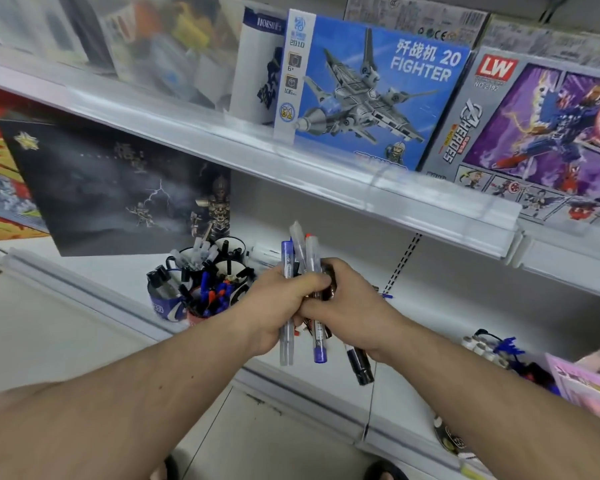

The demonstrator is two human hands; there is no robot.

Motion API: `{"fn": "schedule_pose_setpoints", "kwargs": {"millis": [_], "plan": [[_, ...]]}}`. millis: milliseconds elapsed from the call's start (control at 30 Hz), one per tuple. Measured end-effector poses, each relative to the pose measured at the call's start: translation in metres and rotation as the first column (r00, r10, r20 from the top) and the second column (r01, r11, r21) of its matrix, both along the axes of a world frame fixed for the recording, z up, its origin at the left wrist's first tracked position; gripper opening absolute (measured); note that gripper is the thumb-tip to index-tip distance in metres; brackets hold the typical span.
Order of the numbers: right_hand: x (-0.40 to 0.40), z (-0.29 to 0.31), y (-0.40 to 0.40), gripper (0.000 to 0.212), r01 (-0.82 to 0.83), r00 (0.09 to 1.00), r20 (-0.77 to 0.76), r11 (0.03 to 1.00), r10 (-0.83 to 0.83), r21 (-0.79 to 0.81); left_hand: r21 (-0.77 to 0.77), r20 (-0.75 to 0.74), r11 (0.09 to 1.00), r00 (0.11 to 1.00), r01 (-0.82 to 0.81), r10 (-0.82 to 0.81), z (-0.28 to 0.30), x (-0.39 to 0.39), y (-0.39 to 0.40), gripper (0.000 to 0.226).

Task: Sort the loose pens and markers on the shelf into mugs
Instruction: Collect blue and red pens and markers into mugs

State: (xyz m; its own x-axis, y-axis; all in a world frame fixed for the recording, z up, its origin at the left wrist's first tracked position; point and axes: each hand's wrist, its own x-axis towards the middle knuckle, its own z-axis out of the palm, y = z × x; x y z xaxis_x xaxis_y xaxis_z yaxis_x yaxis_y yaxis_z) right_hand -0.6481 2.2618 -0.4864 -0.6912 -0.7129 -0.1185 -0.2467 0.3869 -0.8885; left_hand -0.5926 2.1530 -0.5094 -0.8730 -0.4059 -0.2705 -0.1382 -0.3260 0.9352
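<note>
The left hand [278,303] and right hand [347,306] meet in front of the white shelf [447,299], both curled tight around one bundle of pens and markers [300,271]. Clear barrels with blue caps stick out above the fists, and a blue-tipped pen and a black marker [360,365] hang below them. The bundle is light and stiff, but the smooth plastic barrels will likely slide against each other, so a grip around the middle of the shafts seems safest; a loose hold could let single pens drop out of the bottom.

Just left of the hands, on the same shelf, stands a cluster of mugs: a blue-and-white mug [163,303] with black markers, a red mug [198,315] packed with blue pens, and two black-rimmed mugs behind them, one [177,258] holding clear-capped pens and one [227,245] holding dark ones. They look nearly full.

A small blue pen [386,296] lies on the shelf behind the right wrist. On the upper shelf stands a blue fighter-jet building-set box [378,98].
</note>
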Motion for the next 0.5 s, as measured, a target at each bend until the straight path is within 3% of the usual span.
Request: {"fn": "schedule_pose_setpoints", "kwargs": {"millis": [67,133,200,267,333,400,500], "plan": [[-0.001,0.007,0.002,0.025,-0.075,0.997,0.035,0.997,0.076,-0.029,0.005,-0.014,1.0,1.0,-0.009,0.009,0.002,0.0,-0.004,0.008],[-0.005,0.011,0.004,0.005,-0.073,0.981,0.178,0.995,0.083,-0.064,0.016,-0.011,0.999,0.999,-0.043,0.043,0.003,-0.001,-0.011,0.012],[-0.016,0.008,0.007,0.025,0.083,0.935,0.351,0.993,-0.05,-0.08,0.023,-0.01,0.997,0.997,-0.074,0.074,0.005,-0.003,-0.021,0.01],[-0.029,0.007,0.008,0.039,0.271,0.816,0.552,0.957,-0.173,-0.101,0.029,0.001,0.996,0.997,-0.082,0.082,0.004,-0.004,-0.03,0.009],[-0.036,0.006,0.012,0.043,0.344,0.696,0.692,0.935,-0.192,-0.087,0.044,0.022,0.998,0.999,-0.047,0.046,0.002,-0.005,-0.036,0.01],[-0.041,0.003,0.015,0.042,0.328,0.651,0.737,0.943,-0.18,-0.059,0.021,0.047,1.0,0.999,0.002,-0.003,0.0,-0.005,-0.037,0.013],[-0.045,-0.004,0.016,0.034,0.332,0.687,0.696,0.942,-0.21,-0.043,-0.064,0.089,0.997,0.996,0.033,-0.027,-0.005,-0.007,-0.035,0.013]]}}
